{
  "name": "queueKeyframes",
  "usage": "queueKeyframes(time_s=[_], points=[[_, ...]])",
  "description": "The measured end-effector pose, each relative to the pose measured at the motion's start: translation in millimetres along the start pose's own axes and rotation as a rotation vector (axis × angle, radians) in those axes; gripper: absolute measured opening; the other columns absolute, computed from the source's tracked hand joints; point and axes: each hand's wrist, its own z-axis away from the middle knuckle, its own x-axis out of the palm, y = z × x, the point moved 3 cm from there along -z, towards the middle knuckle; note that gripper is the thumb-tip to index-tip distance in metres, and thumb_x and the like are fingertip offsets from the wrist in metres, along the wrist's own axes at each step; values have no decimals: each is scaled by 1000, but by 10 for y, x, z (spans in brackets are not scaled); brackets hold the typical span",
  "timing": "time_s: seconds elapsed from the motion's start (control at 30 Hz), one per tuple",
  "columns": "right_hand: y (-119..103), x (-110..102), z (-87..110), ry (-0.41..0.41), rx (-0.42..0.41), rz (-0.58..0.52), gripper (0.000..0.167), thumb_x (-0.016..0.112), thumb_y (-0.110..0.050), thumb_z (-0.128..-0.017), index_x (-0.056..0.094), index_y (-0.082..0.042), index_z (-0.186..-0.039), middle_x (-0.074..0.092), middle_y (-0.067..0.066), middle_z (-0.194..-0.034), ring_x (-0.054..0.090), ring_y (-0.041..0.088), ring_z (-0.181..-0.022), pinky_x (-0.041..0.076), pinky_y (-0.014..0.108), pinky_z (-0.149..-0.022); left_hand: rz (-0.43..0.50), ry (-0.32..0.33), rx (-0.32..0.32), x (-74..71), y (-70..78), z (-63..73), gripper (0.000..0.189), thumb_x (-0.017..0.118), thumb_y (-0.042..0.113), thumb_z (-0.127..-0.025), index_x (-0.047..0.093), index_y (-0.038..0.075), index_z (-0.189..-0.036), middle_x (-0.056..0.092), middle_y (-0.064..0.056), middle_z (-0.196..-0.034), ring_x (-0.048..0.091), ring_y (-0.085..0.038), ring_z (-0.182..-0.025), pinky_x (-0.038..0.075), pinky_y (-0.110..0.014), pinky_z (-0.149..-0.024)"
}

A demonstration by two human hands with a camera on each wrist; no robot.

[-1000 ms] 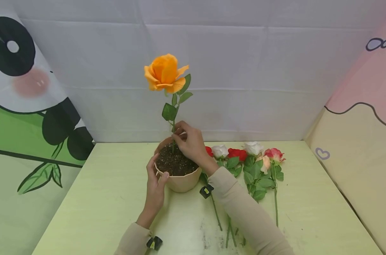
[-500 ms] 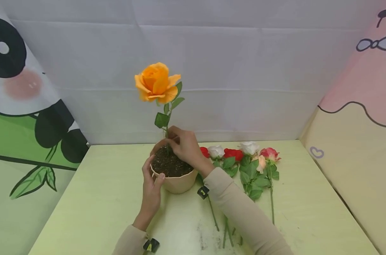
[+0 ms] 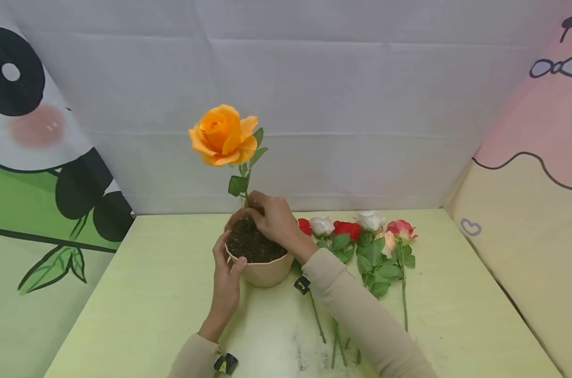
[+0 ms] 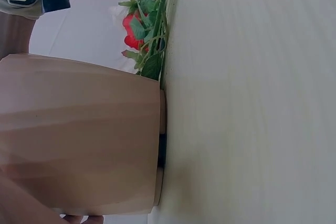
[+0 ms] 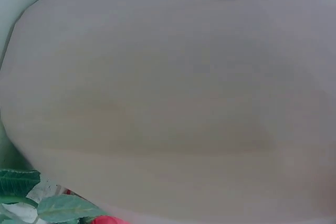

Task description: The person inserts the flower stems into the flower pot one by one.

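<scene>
An orange rose (image 3: 222,136) with a leafy green stem stands in a beige flower pot (image 3: 267,274) filled with dark soil (image 3: 253,245). My right hand (image 3: 277,223) reaches over the pot and pinches the stem low down, just above the soil. Thumb on the near rim and fingers around the left side, my left hand (image 3: 226,283) holds the pot. The left wrist view shows the pot's ribbed wall (image 4: 79,129) and its base on the table. In the right wrist view the pale pot wall (image 5: 157,103) fills most of the picture, and the fingers are hidden.
Right of the pot lie several cut roses: a white rose (image 3: 372,220), a red rose (image 3: 347,229), a pink rose (image 3: 401,229) and a peach one, stems toward the front. Dark smudges (image 3: 309,357) mark the table's front. A white cloth wall (image 3: 342,115) rises behind.
The orange rose has come down and its bloom has tilted toward the left and front, with the right hand still pinching its stem. The left hand keeps its hold on the pot.
</scene>
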Motion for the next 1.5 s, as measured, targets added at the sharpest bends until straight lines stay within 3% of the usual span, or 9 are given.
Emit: queueKeyframes(time_s=[0.07,0.2,0.43,0.57,0.67,0.73,1.1,1.27,1.5], points=[[9,-8,6,-13,7,12,4,76,-10,-105,73,-8,-104,83,7,-99,79,21,-87,62,38,-77,2,-2,6,13,-3,-4,70,54,13,-109,25,16,-173,24,-10,-181,27,-37,-164,30,-41,-128],[1,-16,0,-47,13,36,4,75,-11,-106,72,-10,-103,81,5,-95,76,19,-84,60,36,-75,-7,-9,25,21,0,-27,69,53,13,-110,26,19,-174,25,-8,-181,29,-34,-163,31,-29,-124],[-31,19,22,-126,-15,75,5,74,-14,-107,71,-12,-104,77,2,-92,70,18,-79,55,33,-70,-10,-4,41,17,10,-12,71,53,8,-108,25,14,-173,26,-14,-180,26,-42,-164,26,-65,-127],[-12,33,29,-125,13,63,6,76,-13,-106,73,-9,-103,80,3,-93,72,19,-81,55,32,-70,-14,-6,20,15,-10,7,70,53,10,-109,25,15,-173,25,-11,-180,26,-39,-164,29,-48,-129],[-7,38,25,-116,26,61,5,77,-13,-105,75,-8,-105,83,4,-98,77,20,-88,59,33,-74,-17,-8,18,14,-16,11,69,53,12,-110,26,17,-173,26,-8,-180,27,-36,-164,31,-31,-125],[-4,42,20,-113,36,61,6,77,-13,-104,76,-7,-106,84,5,-101,79,21,-92,61,35,-78,-19,-6,20,11,-20,11,69,53,13,-110,26,17,-173,26,-7,-180,28,-35,-164,30,-26,-123],[8,48,16,-84,134,-14,9,77,-13,-103,77,-6,-109,83,9,-101,80,21,-91,63,31,-80,-22,4,11,-10,-31,19,69,54,13,-110,27,17,-173,27,-7,-180,31,-35,-162,32,-18,-120],[23,26,37,-49,200,-118,23,80,-16,-102,75,-4,-121,84,10,-105,82,21,-92,64,30,-80,1,-7,9,-9,-31,12,70,54,13,-109,26,18,-173,25,-7,-180,31,-37,-162,35,-16,-118],[37,17,43,-32,195,-148,31,83,-19,-100,74,-2,-125,84,11,-105,83,21,-91,65,30,-81,19,-9,17,5,-11,3,71,54,13,-109,26,17,-173,26,-9,-180,33,-37,-161,37,-15,-116]])
